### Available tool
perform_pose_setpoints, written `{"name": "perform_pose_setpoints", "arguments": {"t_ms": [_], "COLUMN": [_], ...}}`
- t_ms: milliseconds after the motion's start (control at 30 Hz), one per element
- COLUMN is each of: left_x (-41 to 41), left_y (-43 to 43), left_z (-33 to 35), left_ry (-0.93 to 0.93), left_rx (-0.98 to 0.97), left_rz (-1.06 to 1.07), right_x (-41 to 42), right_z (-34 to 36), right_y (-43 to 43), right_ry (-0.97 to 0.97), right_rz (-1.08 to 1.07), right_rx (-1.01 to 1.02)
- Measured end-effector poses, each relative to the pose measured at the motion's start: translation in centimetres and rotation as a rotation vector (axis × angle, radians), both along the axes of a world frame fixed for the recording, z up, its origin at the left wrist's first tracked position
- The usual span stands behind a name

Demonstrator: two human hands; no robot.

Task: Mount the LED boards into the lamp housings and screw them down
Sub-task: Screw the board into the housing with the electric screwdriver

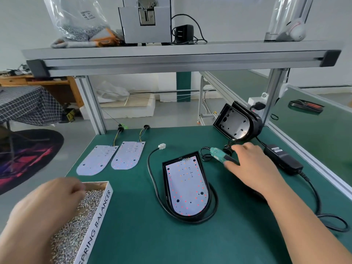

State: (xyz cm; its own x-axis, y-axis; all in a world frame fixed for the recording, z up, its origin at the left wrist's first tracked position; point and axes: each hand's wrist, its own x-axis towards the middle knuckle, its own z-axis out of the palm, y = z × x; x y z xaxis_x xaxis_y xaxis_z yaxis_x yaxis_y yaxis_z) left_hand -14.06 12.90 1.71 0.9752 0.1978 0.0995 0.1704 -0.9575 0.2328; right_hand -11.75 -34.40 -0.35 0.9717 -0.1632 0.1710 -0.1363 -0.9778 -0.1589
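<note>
Head view, stock of worktop.

1. LED board: lies flat inside the black lamp housing at centre. Whether any screws are in is too small to tell.
2. Spare LED boards: two, loose, far left. Empty housing: propped at the far right.
3. Left hand: fingers curled down into the screw box. Blurred, so I cannot tell if the grip holds a screw.
4. Right hand: grip wide, thumb and fingers either side of the electric screwdriver, not closed on it.

Risks, as judged: the unfastened board may shift off its holes if the housing's cable is nudged. A small screw may slip from the fingers onto the board. The driver's coiled lead may snag when lifted.

Hidden: left fingertips, driver tip, near end of the box.
</note>
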Motion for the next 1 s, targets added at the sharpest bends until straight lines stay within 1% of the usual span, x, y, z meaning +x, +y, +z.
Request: {"name": "perform_pose_setpoints", "arguments": {"t_ms": [67,133,200,333,433,500,533,567,600,633,700,733,767,833,867,933,1000], "left_x": [-0.8,-1.3,-1.3,-1.1,-0.7,-0.3,-0.2,-0.3,-0.2,-0.2,-0.3,-0.3,-0.3,-0.4,-0.5,-0.9,-1.4], "left_y": [0.2,-0.3,-0.7,-1.0,-1.0,-1.0,-1.0,-1.1,-1.1,-1.0,-1.2,-1.3,-1.6,-2.6,-3.6,-6.2,-9.6], "left_z": [-1.9,-3.0,-3.3,-3.8,-3.9,-4.4,-4.7,-4.9,-5.1,-4.9,-3.8,-3.1,-2.3,-1.0,-0.4,0.5,1.3], "left_ry": [0.097,0.109,0.056,0.010,-0.087,-0.143,-0.171,-0.183,-0.195,-0.178,-0.094,-0.035,0.028,0.131,0.177,0.254,0.348], "left_rx": [0.037,0.041,0.008,-0.032,-0.131,-0.239,-0.328,-0.461,-0.662,-0.922,-1.510,-1.737,-1.904,-2.113,-2.157,-2.185,-2.169], "left_rz": [-0.091,-0.136,-0.120,-0.059,-0.031,-0.036,-0.048,-0.050,-0.056,-0.048,-0.070,-0.100,-0.132,-0.186,-0.192,-0.185,-0.231], "right_x": [0.2,0.4,0.5,0.6,0.3,0.0,-0.1,-0.3,-0.4,-0.4,-0.5,-0.4,-0.4,-0.4,-0.5,-0.5,-0.5], "right_z": [-0.7,-1.1,-1.3,-1.1,-0.6,-0.1,0.1,0.3,0.6,0.9,1.3,1.4,1.5,1.7,1.8,2.0,1.9], "right_y": [-0.6,-0.9,-1.0,-1.3,-1.3,-1.4,-1.5,-1.7,-1.8,-1.9,-2.0,-2.1,-2.2,-2.0,-1.7,-0.4,1.4], "right_ry": [0.163,0.220,0.204,0.181,0.129,0.070,0.037,0.007,-0.017,-0.039,-0.083,-0.109,-0.138,-0.183,-0.201,-0.229,-0.286], "right_rz": [-0.013,-0.010,-0.009,-0.003,0.016,0.030,0.030,0.025,0.017,0.010,0.012,0.024,0.035,0.043,0.040,0.012,-0.009], "right_rx": [-0.066,-0.079,-0.069,0.010,0.107,0.172,0.212,0.266,0.345,0.453,0.724,0.862,0.999,1.275,1.404,1.653,1.889]}}
